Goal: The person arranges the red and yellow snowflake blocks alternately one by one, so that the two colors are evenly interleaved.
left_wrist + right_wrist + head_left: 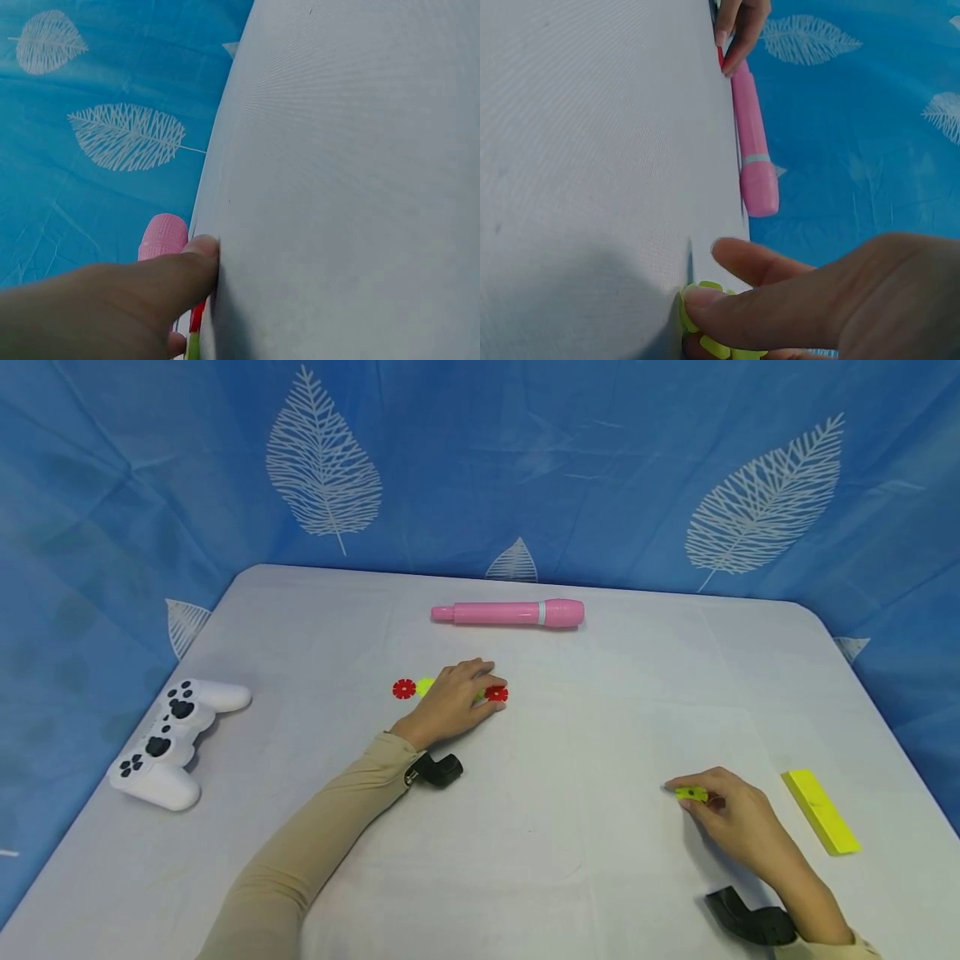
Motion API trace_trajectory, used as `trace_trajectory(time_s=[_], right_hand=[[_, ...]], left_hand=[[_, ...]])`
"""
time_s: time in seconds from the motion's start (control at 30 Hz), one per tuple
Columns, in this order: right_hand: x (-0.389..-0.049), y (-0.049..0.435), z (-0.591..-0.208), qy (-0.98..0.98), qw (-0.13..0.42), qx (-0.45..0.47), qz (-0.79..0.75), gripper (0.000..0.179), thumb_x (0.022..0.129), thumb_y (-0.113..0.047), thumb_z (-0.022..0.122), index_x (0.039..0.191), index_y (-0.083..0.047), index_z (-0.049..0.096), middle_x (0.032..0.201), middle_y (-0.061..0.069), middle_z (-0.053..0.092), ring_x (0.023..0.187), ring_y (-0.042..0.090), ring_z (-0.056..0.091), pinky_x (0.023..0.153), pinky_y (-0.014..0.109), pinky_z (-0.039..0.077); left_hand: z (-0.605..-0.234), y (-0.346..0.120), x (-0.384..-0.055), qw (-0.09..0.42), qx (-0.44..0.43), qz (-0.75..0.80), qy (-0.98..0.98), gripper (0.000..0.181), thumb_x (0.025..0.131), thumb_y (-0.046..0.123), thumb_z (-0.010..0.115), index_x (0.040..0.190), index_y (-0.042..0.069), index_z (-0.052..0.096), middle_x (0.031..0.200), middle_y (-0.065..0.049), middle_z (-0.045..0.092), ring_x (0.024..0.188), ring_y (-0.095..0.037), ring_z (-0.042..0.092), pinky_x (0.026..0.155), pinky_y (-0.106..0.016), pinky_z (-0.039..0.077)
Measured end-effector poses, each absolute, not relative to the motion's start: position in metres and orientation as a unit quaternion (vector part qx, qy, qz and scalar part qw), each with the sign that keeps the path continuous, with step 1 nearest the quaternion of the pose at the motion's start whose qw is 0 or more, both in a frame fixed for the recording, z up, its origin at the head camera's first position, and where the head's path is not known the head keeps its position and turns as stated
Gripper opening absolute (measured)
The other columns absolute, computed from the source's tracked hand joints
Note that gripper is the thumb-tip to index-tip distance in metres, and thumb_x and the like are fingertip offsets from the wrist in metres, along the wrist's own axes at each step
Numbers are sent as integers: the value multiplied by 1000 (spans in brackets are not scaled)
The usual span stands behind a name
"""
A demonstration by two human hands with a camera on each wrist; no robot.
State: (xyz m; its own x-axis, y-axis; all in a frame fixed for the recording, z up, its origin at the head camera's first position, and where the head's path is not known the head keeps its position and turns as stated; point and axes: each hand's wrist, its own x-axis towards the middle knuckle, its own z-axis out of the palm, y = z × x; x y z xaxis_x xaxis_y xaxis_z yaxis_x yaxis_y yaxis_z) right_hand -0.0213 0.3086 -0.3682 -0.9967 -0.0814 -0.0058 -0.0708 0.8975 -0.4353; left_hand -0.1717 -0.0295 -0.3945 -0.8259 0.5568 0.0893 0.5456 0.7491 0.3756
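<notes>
My left hand (453, 700) is over a row of notched plastic discs lying on the table. Its thumb and fingers pinch the red disc (497, 693) at the right end. From under the hand, at the other end, show a yellow disc (424, 686) and another red disc (403, 688); the middle of the row is hidden. At the right of the table, my right hand (742, 820) pinches a yellow-green notched disc (691, 794) between thumb and fingers. The right wrist view shows this disc (715, 349) up close, partly covered by the thumb.
A pink toy microphone (507, 613) lies near the table's back edge. At the left is a white game controller (176, 743). A yellow block (821, 812) lies right of my right hand. Blue cloth with leaf prints (525, 468) hangs behind the white table (585, 877).
</notes>
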Motion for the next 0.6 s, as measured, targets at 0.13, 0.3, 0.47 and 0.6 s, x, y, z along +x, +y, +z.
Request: trace_trajectory(time_s=[0.13,0.3,0.47,0.6], right_hand=[[-21,307,-368,975,24,-29,-220,26,72,-1,70,95,-14,71,87,1,64,67,1,46,55,18,41],[-20,304,-368,975,25,-29,-219,26,72,-2,71,95,-14,70,87,0,64,67,1,45,55,19,41],[-16,297,-363,974,26,-43,-221,25,72,-4,71,95,-16,70,88,-3,64,66,-1,45,55,19,41],[-12,289,-360,972,29,-58,-225,25,73,-5,70,96,-17,70,89,-6,64,69,-1,47,57,20,42]], left_hand=[[-395,-30,-172,15,295,196,935,38,87,37,57,120,18,59,136,-9,47,130,-28,38,103,-47,34],[-395,-30,-172,12,297,196,934,38,87,37,57,120,18,59,136,-10,47,130,-28,38,103,-47,34],[-395,-31,-172,14,296,201,934,38,87,36,58,120,17,60,136,-10,47,130,-28,38,103,-47,34],[-395,-30,-172,14,294,201,934,38,87,36,57,120,17,59,136,-10,47,130,-28,37,103,-47,34]])
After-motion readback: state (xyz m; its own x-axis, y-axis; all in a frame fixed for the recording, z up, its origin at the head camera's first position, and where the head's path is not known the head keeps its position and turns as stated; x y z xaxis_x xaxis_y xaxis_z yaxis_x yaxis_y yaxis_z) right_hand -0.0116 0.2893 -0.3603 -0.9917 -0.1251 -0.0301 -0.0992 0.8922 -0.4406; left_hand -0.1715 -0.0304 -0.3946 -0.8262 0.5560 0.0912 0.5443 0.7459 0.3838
